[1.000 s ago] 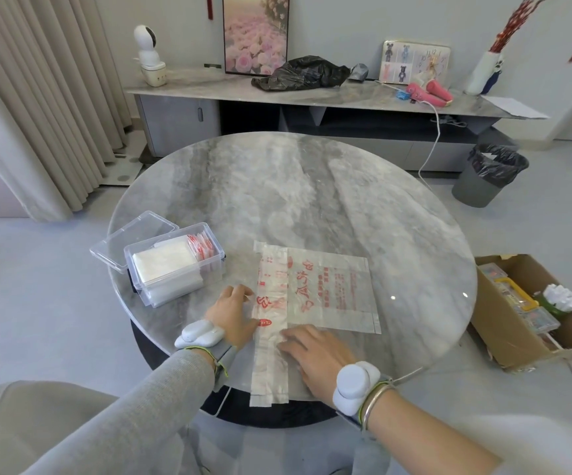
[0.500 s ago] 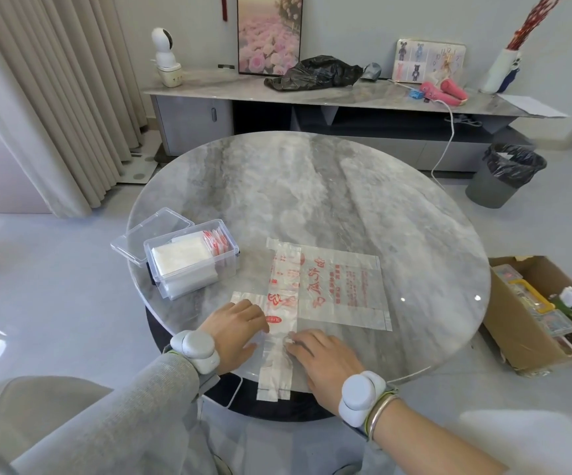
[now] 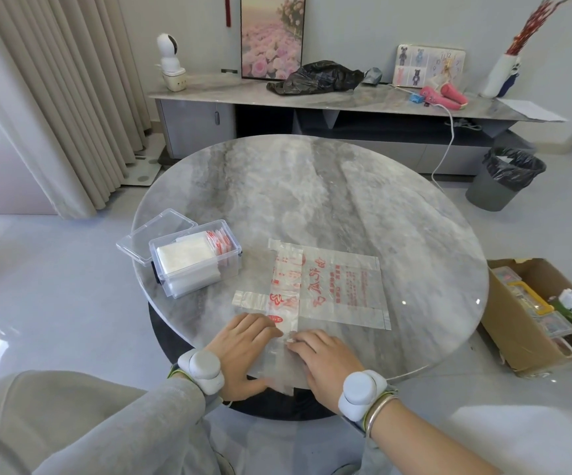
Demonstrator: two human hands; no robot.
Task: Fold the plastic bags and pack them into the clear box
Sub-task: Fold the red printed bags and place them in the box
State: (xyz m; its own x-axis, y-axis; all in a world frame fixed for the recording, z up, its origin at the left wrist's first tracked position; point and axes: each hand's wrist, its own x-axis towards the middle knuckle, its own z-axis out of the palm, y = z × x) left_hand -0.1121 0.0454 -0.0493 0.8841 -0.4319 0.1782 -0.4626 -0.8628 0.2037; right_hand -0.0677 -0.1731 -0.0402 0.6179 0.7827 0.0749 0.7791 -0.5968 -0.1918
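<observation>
At the near edge of the round marble table [image 3: 312, 186], the left hand [image 3: 243, 351] and the right hand [image 3: 325, 361] lie palm down side by side on the near end of a translucent plastic bag [image 3: 339, 289] with red print. The fingers of both hands are straight and close together and press the film flat. The two sets of fingertips almost meet, and the left thumb is stretched out along the table edge. The near end of the bag hangs just over that edge, while the rest lies flat toward the middle of the table, with one narrow strip reaching out to the left. At the left edge stands the clear box [image 3: 195, 258], open and holding folded bags upright. Its lid [image 3: 156, 236] lies just beside it on the far left. On the floor beyond the right edge sits a cardboard box [image 3: 517, 337], and farther off a lined waste bin [image 3: 504, 180].
</observation>
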